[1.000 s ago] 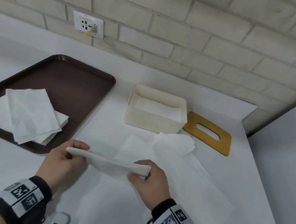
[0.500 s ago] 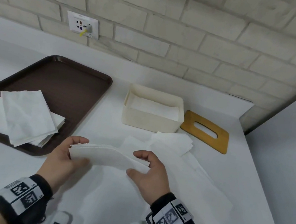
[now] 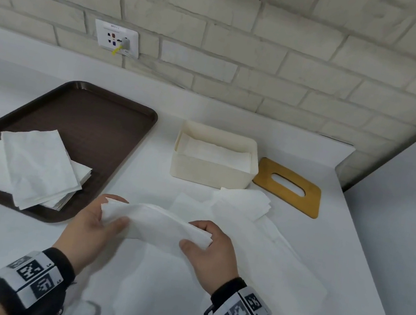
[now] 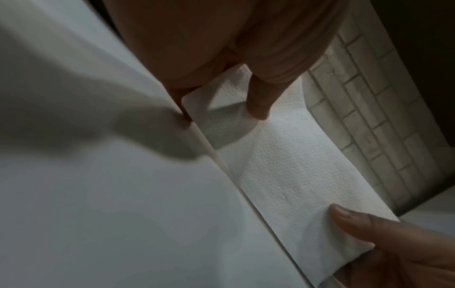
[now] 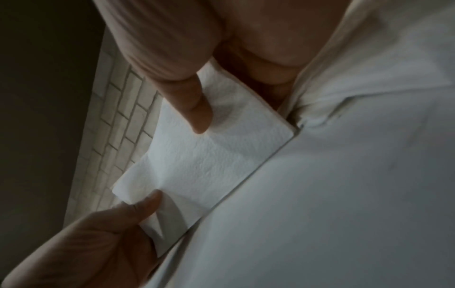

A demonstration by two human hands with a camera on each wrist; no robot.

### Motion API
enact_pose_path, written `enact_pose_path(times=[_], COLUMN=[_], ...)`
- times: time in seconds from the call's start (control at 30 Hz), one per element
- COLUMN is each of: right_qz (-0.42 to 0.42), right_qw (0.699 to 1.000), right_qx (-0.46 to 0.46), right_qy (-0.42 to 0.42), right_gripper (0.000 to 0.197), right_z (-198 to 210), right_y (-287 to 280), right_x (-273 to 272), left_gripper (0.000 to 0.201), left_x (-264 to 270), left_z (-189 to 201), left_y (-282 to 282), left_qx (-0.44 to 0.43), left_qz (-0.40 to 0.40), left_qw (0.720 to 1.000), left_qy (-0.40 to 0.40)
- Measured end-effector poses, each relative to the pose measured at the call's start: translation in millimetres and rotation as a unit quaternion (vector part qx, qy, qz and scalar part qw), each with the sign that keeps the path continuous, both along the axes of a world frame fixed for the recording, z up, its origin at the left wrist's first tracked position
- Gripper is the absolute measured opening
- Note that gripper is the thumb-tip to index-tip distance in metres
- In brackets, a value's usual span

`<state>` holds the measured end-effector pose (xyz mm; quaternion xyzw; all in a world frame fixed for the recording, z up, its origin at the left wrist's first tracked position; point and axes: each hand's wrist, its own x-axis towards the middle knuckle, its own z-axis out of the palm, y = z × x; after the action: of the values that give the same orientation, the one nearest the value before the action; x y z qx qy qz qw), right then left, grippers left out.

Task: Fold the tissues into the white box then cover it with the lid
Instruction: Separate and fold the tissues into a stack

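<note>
A folded white tissue (image 3: 156,226) hangs between both hands above the white table. My left hand (image 3: 107,216) pinches its left end, thumb on top. My right hand (image 3: 200,240) pinches its right end. The wrist views show the same tissue (image 4: 290,171) (image 5: 209,155) held flat with a thumb pressed on each end. The white box (image 3: 209,175) stands open behind, with folded tissues inside. Its wooden lid (image 3: 289,188), with an oval slot, lies flat to the right of the box. More tissues (image 3: 241,200) lie spread on the table in front of the box.
A dark brown tray (image 3: 93,117) at the left holds a stack of unfolded tissues (image 3: 34,165). A brick wall with a socket (image 3: 116,38) runs behind the table. A grey panel closes off the right side.
Both hands have lifted the folded tissue and carried it a little away from me. It now lies flatter and wider between them, with the thumbs on top.
</note>
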<state>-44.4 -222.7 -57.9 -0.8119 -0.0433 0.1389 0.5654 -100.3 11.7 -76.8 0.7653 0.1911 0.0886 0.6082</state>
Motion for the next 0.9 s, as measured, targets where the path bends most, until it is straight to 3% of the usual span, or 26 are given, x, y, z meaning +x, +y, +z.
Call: enact_pose_path(times=[0.13, 0.23, 0.3, 0.33, 0.43, 0.5, 0.53, 0.57, 0.63, 0.7, 0.8, 0.9], right_qz=[0.015, 0.032, 0.088, 0.117, 0.118, 0.057, 0.019, -0.016, -0.054, -0.052, -0.03, -0.054], right_qw=[0.999, 0.99, 0.974, 0.966, 0.969, 0.99, 0.995, 0.996, 0.993, 0.992, 0.997, 0.993], right_qx=[-0.022, -0.085, -0.139, -0.159, -0.134, -0.055, -0.017, 0.019, 0.087, 0.113, 0.071, -0.098], right_qy=[-0.019, -0.112, -0.153, -0.166, -0.169, -0.121, -0.101, -0.085, -0.053, -0.033, -0.018, -0.042], right_gripper=[0.029, 0.055, 0.066, 0.062, 0.011, 0.01, 0.013, 0.013, 0.009, 0.009, 0.012, 0.015], right_z=[16, 37, 54, 59, 70, 72, 72, 72, 71, 68, 62, 51], right_y=[-12, -19, -17, -16, -15, -18, -20, -21, -23, -26, -43, -79], right_x=[5, 10, 13, 14, 14, 15, 15, 15, 14, 13, 22, 49], left_gripper=[0.031, 0.041, 0.05, 0.053, 0.062, 0.064, 0.066, 0.069, 0.074, 0.057, 0.022, 0.017], left_x=[12, 23, 31, 34, 41, 46, 48, 50, 51, 50, 52, 53], left_z=[35, 66, 83, 92, 111, 115, 113, 110, 102, 93, 87, 84], left_y=[-2, -11, -21, -28, -49, -61, -66, -70, -80, -88, -89, -73], left_qx=[0.055, 0.114, 0.171, 0.209, 0.241, 0.174, 0.095, -0.002, -0.152, -0.179, -0.141, -0.131], left_qz=[-0.002, -0.075, -0.134, -0.159, -0.178, -0.121, -0.099, -0.103, -0.157, -0.197, -0.154, -0.098], left_qw=[0.998, 0.99, 0.976, 0.964, 0.952, 0.971, 0.983, 0.989, 0.975, 0.964, 0.978, 0.986], left_qy=[-0.018, -0.027, -0.032, -0.029, -0.066, -0.113, -0.119, -0.104, -0.042, 0.009, 0.022, 0.002])
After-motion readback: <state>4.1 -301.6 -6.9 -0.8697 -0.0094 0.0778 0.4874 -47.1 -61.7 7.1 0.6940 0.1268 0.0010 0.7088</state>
